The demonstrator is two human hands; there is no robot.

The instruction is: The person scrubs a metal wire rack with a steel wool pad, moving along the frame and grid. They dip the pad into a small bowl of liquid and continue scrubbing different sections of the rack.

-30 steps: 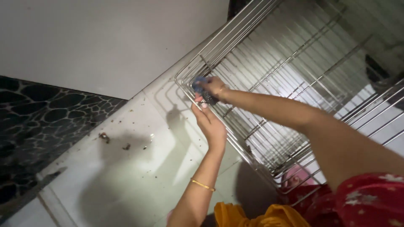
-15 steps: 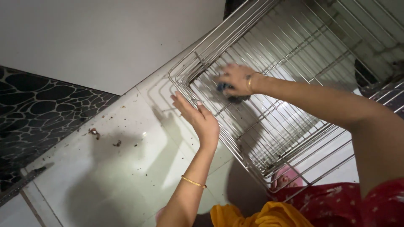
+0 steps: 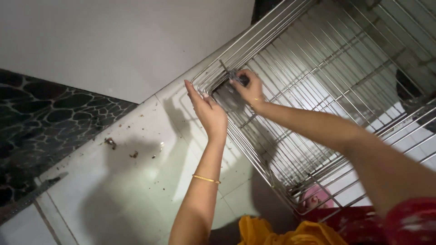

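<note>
steel wire basket (image 3: 318,90): right hand (image 3: 247,86) moved into corner, pinching scrubber (image 3: 239,79); left hand (image 3: 206,109) spread.

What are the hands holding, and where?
The right hand grips a small dark scrubber against the wire basket; the left hand steadies its corner rim.

Dim overall, a bright patch glares on the white floor tiles (image 3: 136,181) beneath my arms, which cast soft shadows, and the corners darken and blur.
</note>
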